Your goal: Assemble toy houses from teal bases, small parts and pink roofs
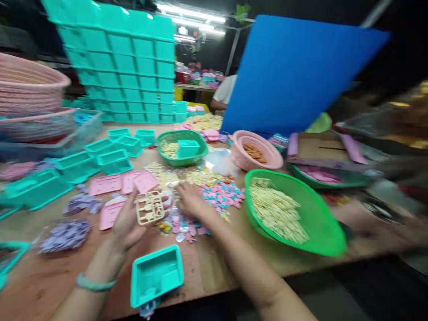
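Observation:
My left hand holds a cream plastic sprue frame with small moulded shapes inside it, resting across the palm and fingers. My right hand reaches down, fingers curled, beside clear bags and small parts; what its fingertips hold, if anything, is hidden. Just right of that hand lies a heap of small pink and blue pieces. Pink plastic panels lie beyond my left hand. Nearer to me stands a turquoise tub, with a small clear item at its front edge.
A green basket of cream frames stands right; a pink basket of brown pieces sits behind it. Turquoise tubs line the left, before a tall crate stack. A blue board rises at the back, partly hiding a person.

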